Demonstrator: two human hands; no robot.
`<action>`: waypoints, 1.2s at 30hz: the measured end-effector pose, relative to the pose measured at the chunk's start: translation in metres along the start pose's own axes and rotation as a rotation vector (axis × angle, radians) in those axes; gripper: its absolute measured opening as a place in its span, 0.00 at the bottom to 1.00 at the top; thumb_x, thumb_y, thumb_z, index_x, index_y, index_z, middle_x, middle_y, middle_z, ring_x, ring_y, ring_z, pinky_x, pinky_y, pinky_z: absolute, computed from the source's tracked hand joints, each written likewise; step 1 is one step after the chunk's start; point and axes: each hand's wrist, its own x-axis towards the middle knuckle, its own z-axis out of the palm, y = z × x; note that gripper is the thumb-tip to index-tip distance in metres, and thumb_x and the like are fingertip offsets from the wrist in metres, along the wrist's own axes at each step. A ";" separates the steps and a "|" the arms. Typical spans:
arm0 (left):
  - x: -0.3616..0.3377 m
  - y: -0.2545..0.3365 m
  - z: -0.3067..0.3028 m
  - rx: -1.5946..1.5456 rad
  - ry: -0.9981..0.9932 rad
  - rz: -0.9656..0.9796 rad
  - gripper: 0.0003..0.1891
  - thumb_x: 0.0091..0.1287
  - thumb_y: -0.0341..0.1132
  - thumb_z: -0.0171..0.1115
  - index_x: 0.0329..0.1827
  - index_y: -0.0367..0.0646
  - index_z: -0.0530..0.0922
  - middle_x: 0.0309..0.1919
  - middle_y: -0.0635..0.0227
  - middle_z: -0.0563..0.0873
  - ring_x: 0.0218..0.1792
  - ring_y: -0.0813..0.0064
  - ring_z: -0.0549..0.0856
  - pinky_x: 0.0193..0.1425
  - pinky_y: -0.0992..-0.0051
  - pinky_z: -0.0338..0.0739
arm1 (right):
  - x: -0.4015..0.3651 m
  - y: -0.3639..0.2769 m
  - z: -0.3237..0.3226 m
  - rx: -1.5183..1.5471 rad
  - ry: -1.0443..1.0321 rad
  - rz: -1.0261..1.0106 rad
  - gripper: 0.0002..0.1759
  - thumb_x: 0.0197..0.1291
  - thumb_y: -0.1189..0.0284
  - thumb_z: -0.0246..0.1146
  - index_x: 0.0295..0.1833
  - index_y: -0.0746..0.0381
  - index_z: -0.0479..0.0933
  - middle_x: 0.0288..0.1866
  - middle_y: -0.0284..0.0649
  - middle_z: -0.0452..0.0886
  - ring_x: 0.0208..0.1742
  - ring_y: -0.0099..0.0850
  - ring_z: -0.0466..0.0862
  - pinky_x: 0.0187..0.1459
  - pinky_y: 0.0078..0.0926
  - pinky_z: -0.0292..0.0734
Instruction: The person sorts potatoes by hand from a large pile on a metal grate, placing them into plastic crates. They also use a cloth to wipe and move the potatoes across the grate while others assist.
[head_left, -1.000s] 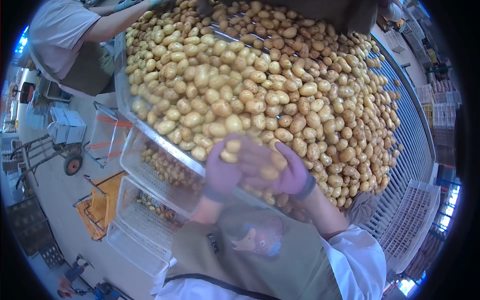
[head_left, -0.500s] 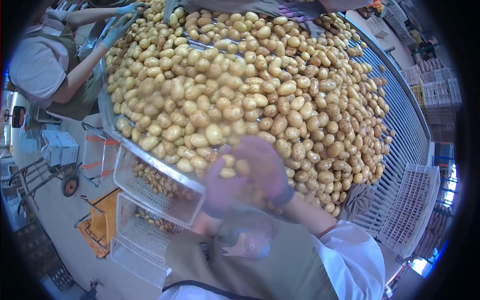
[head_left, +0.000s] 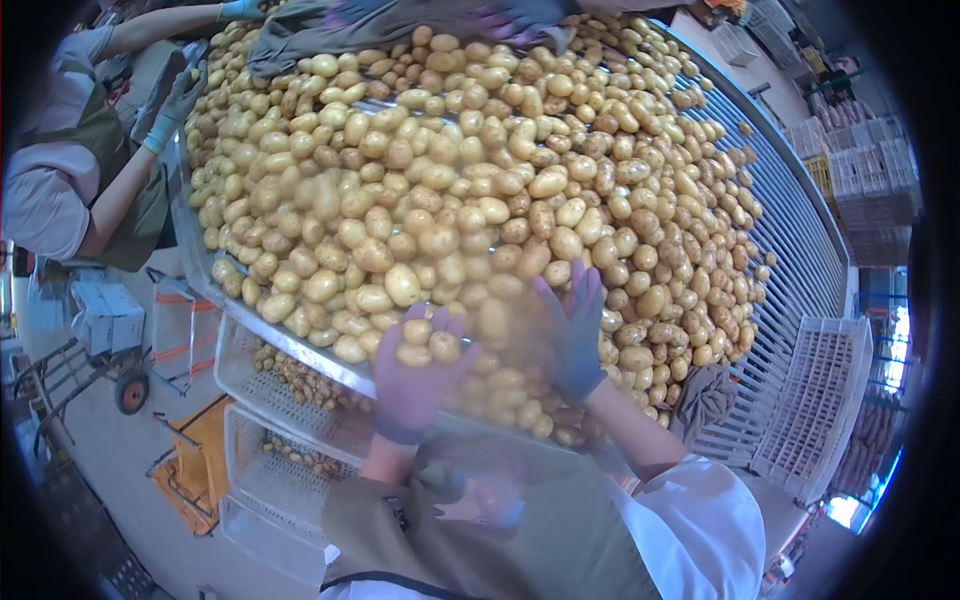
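Note:
A large heap of yellow-brown potatoes [head_left: 460, 200] covers a slatted metal table [head_left: 790, 210]. My left hand [head_left: 415, 375], in a purple glove, is curled around several potatoes, palm up, near the table's front edge. To its right, my right hand [head_left: 573, 330], in a purple and grey glove, has its fingers spread upright against the heap. Nothing shows in its grasp. Between the two hands some potatoes look blurred.
Clear crates [head_left: 290, 450] holding small potatoes stand below the front edge. A white crate [head_left: 815, 410] and grey cloth [head_left: 707, 395] lie right. Co-workers' gloved hands [head_left: 175, 105] reach in at left and top, near another cloth [head_left: 330, 35]. Carts stand at left.
My hands, close together before, have moved apart, the left one leftward and the right one rightward. The right fingers have spread. At top left, a co-worker's hands and the cloth have shifted left.

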 end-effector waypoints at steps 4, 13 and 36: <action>-0.003 0.014 0.000 -0.251 0.045 -0.017 0.27 0.78 0.53 0.34 0.76 0.54 0.62 0.73 0.61 0.66 0.76 0.52 0.60 0.76 0.35 0.49 | 0.030 -0.004 0.014 -0.028 0.036 -0.041 0.33 0.63 0.53 0.65 0.74 0.45 0.70 0.82 0.45 0.55 0.81 0.57 0.48 0.73 0.68 0.43; -0.014 0.026 -0.004 -0.150 -0.030 0.060 0.27 0.77 0.52 0.42 0.76 0.54 0.62 0.72 0.58 0.67 0.74 0.51 0.64 0.73 0.38 0.60 | 0.139 -0.013 0.071 -0.196 0.182 -0.160 0.27 0.64 0.49 0.62 0.70 0.33 0.74 0.80 0.32 0.61 0.82 0.46 0.52 0.71 0.76 0.24; -0.140 0.325 -0.229 0.438 0.415 0.847 0.38 0.75 0.57 0.47 0.73 0.31 0.58 0.68 0.44 0.71 0.69 0.43 0.71 0.74 0.51 0.68 | 0.072 -0.023 -0.015 0.390 0.018 -0.141 0.21 0.71 0.71 0.55 0.67 0.63 0.74 0.78 0.45 0.63 0.81 0.43 0.56 0.77 0.44 0.52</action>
